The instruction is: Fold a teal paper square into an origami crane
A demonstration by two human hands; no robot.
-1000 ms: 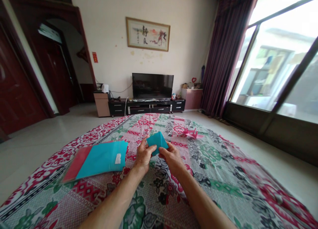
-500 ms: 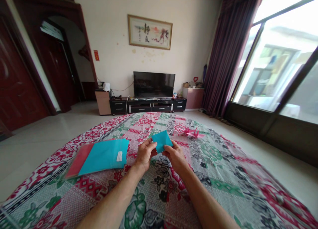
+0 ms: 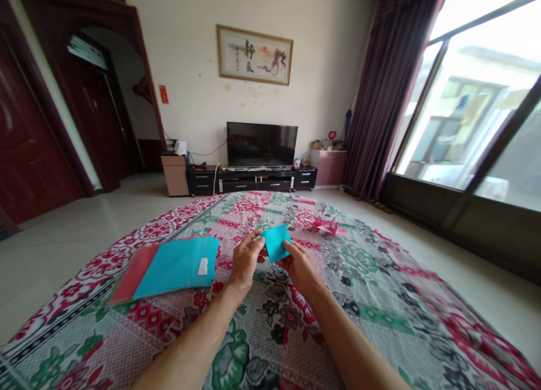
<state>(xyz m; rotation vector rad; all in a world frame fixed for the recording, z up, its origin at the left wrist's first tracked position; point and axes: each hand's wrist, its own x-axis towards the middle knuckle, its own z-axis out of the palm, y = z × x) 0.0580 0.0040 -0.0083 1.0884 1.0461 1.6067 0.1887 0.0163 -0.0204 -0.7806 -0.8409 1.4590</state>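
Observation:
A small folded square of blue paper (image 3: 276, 243) is held up above the cloth-covered table, tilted slightly. My left hand (image 3: 246, 258) pinches its left corner between thumb and fingers. On the right side, my right hand (image 3: 302, 264) grips the lower right edge, thumb on the face turned to me and fingers behind. To the left lies a pack of blue and pink paper sheets (image 3: 177, 266) in a clear sleeve with a white label. Pink folded paper cranes (image 3: 330, 226) rest on the cloth beyond my right hand; how many is hard to tell.
The patterned tablecloth (image 3: 363, 300) covers a large rounded table. Past its far edge, a television (image 3: 262, 146) stands on a low black cabinet (image 3: 240, 182). A dark curtain (image 3: 376, 97) and large window are on the right, wooden doors (image 3: 34, 119) on the left.
The blue paper has turned a little between my hands, and its front now looks plainer. My left thumb has shifted up to its left corner; my right thumb has moved slightly higher.

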